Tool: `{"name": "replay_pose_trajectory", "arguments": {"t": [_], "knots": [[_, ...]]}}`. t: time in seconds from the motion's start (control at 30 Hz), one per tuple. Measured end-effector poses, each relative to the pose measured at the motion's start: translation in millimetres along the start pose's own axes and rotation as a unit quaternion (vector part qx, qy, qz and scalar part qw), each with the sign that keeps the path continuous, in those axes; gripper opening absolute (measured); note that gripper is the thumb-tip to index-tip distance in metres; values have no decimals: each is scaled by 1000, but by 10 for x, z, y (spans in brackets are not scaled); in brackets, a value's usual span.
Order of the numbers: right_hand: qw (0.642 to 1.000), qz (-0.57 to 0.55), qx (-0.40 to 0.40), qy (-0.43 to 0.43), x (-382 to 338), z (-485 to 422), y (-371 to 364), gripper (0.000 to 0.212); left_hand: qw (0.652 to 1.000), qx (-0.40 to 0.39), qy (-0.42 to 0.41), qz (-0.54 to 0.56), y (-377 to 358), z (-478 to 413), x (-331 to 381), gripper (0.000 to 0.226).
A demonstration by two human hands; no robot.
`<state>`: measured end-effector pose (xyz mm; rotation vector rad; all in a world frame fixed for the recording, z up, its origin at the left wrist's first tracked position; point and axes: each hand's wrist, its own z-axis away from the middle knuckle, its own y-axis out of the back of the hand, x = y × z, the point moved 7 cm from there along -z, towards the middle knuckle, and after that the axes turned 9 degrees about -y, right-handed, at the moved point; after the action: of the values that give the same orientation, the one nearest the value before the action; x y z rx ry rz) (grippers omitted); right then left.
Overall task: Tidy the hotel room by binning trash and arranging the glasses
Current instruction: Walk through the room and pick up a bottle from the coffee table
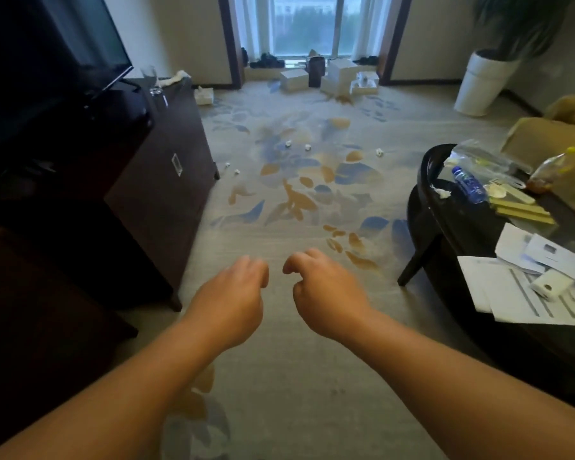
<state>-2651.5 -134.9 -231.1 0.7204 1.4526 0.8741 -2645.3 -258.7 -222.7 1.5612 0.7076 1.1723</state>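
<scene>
Forearms extend forward over the patterned carpet (279,376). Left hand (233,293) and right hand (326,287) hang side by side above it, close but apart. Fingers of both are loosely curled; neither hand grasps anything. To the right stands a black round table (422,167). Its near part carries overlapping papers (512,293) with a small white box (550,285) lying on them. Farther along the top are flat yellowish strips (518,207), a water bottle (468,184) on its side, a white wad (442,192) near the rim, a clear plastic bag (482,157) and a tilted yellow-capped bottle (551,171). To the left stands a dark cabinet (160,180) with a TV (57,44) on top. One glass (150,79) stands upright at the far end of the cabinet top, just beside the TV's corner, with crumpled white material (176,78) behind it. Small white scraps (287,143) lie scattered on the carpet between cabinet and table, beyond the hands. A tissue box (204,95) sits on the floor past the cabinet. At the window (306,24), a dark cylinder (316,71) stands among white boxes (294,79); whether it is a bin cannot be told. A white planter (478,83) stands in the far right corner.
</scene>
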Motion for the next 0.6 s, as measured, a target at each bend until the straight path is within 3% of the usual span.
{"name": "replay_pose_trajectory", "arguments": {"t": [0.27,0.6], "knots": [[999,8,33,-26,31,-934,265,33,998,-19,-53,-9,295,-1041,-242,23],[996,11,65,-58,1030,-2472,807,31,995,-27,-92,-22,-13,-3031,-118,26]]}}
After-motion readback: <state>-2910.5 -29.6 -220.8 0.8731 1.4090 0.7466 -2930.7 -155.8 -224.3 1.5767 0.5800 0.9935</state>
